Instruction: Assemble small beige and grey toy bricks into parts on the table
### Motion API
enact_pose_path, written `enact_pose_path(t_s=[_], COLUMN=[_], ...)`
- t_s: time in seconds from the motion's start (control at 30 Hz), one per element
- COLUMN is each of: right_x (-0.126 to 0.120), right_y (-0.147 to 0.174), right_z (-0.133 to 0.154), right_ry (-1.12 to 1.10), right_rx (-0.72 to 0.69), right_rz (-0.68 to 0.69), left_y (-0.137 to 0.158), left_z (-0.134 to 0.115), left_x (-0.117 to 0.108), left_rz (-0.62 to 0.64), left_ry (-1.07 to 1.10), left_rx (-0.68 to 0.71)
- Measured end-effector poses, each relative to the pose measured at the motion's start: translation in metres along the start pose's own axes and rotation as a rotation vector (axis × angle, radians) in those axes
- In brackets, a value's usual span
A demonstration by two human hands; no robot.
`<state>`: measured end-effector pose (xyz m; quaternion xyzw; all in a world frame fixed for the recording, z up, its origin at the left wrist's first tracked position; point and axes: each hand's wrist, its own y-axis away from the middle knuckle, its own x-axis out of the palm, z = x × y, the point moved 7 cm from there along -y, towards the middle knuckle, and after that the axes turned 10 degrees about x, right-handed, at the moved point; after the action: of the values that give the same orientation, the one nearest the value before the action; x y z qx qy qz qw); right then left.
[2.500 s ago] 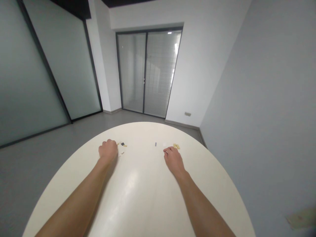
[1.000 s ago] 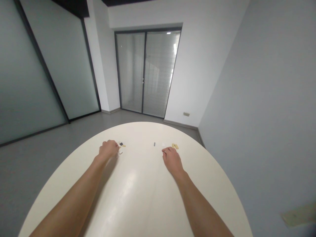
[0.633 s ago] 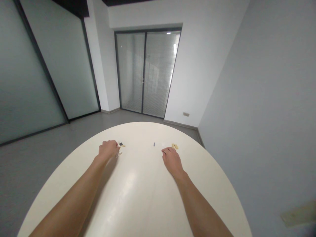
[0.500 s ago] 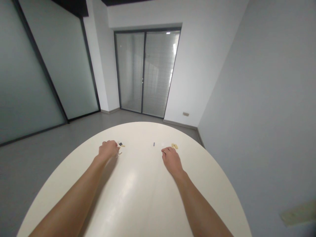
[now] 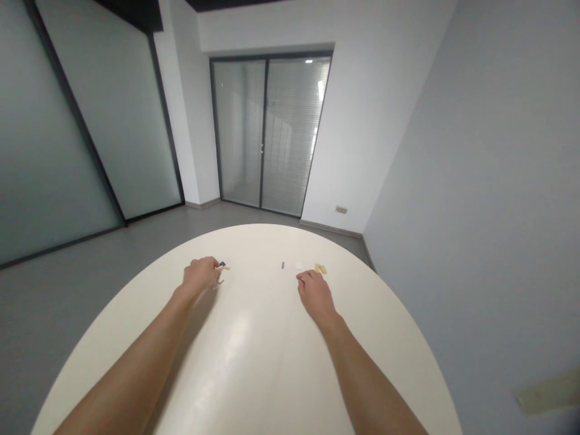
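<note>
My left hand (image 5: 202,273) is at the far left of the tabletop, its fingers closed in a pinch. What the fingertips hold is too small to make out; a thin pale sliver shows beside them. Just past them lie a small dark piece (image 5: 222,264) and a small yellow piece (image 5: 227,268). Below the fingertips is a little pale curved piece (image 5: 220,281). My right hand (image 5: 315,292) rests on the table with curled, closed fingers, and anything inside them is hidden. Beyond it are a white square (image 5: 299,266) and yellow pieces (image 5: 321,269).
A small grey strip (image 5: 283,265) lies between the hands on the round white table (image 5: 254,362). The table's curved far edge runs beyond the pieces. Behind stand a glass door (image 5: 290,133) and white walls.
My left hand has shifted slightly right, toward the dark and yellow pieces, and its fingertips now partly cover the dark one. The right hand stays where it was.
</note>
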<state>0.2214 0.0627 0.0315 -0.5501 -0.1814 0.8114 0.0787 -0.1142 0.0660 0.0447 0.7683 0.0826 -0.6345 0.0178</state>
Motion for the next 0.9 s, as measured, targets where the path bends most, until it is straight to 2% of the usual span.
enact_pose_path(t_s=[0.23,0.4,0.5,0.67,0.77,0.9], right_x=[0.001,0.002,0.002,-0.002,-0.005,-0.010], right_y=[0.001,0.001,0.001,0.002,0.005,0.009], right_z=[0.001,0.000,0.000,0.008,0.019,0.034], right_ry=[0.017,0.028,0.032,0.001,-0.068,-0.172], right_rx=[0.004,0.014,0.021,-0.008,-0.059,-0.131], right_rz=[-0.003,0.009,0.019,0.033,0.025,0.037], left_y=[0.003,0.009,0.018,0.042,0.050,0.055], left_z=[-0.008,-0.048,-0.084,-0.140,-0.153,-0.159], left_x=[-0.009,-0.022,-0.012,0.023,0.034,0.031], left_rz=[-0.064,-0.180,-0.201,-0.174,-0.139,-0.128], left_ry=[-0.053,-0.003,0.087,0.128,0.140,0.177], left_rx=[0.045,0.193,0.285,0.470,0.500,0.537])
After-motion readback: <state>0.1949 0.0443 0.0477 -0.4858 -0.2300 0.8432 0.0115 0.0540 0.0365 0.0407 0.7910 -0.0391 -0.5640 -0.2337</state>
